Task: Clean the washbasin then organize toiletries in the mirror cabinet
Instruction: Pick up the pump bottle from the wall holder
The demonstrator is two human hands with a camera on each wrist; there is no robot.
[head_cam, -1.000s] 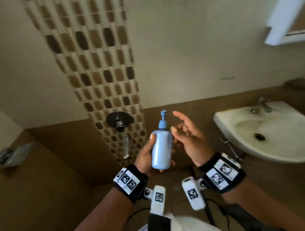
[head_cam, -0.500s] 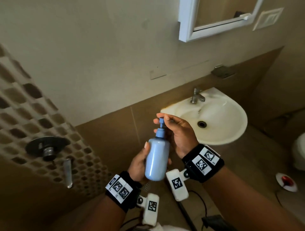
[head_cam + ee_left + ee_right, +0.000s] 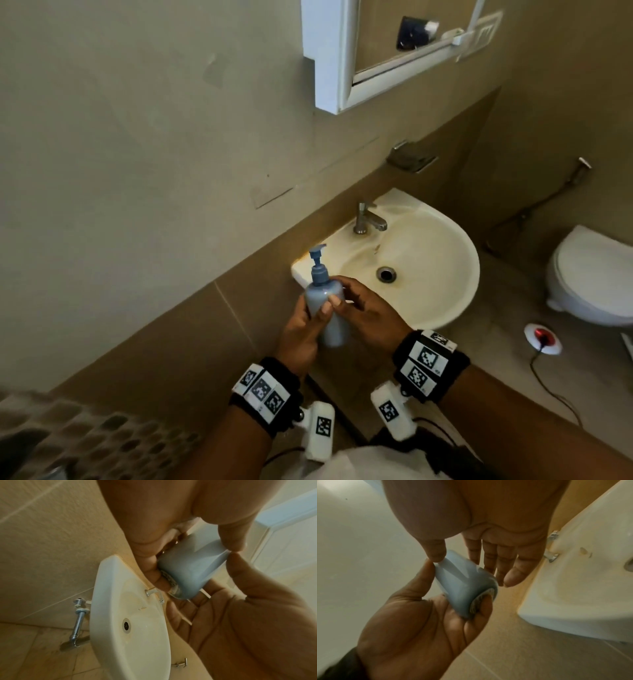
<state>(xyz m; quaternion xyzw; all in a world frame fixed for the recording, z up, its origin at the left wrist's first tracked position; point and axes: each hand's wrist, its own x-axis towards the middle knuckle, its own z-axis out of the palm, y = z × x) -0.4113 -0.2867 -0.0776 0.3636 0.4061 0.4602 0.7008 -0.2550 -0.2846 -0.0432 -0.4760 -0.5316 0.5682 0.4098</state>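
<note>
A light-blue pump bottle [image 3: 325, 301] stands upright between my two hands, just in front of the left corner of the white washbasin [image 3: 442, 301]. My left hand [image 3: 306, 327] grips its lower body, thumb on the front and fingers curled under the base [image 3: 485, 607]. My right hand [image 3: 364, 306] holds the bottle from the right: its thumb [image 3: 436, 553] presses the side and its fingers [image 3: 505, 568] lie along the back. The bottle [image 3: 192, 572] shows from below in both wrist views. The white-framed mirror cabinet [image 3: 337, 58] hangs on the wall above.
A chrome tap [image 3: 368, 219] stands at the basin's back and a drain [image 3: 386, 274] sits in its yellow-stained bowl. A metal soap holder [image 3: 409, 157] is fixed to the wall. A white toilet [image 3: 592, 284] is at right, with a red-and-white round thing [image 3: 543, 337] and cable on the floor.
My view has swung right, from the shower fittings to the basin and cabinet. The bottle came along toward the basin. My right hand dropped from the pump head to the bottle's body.
</note>
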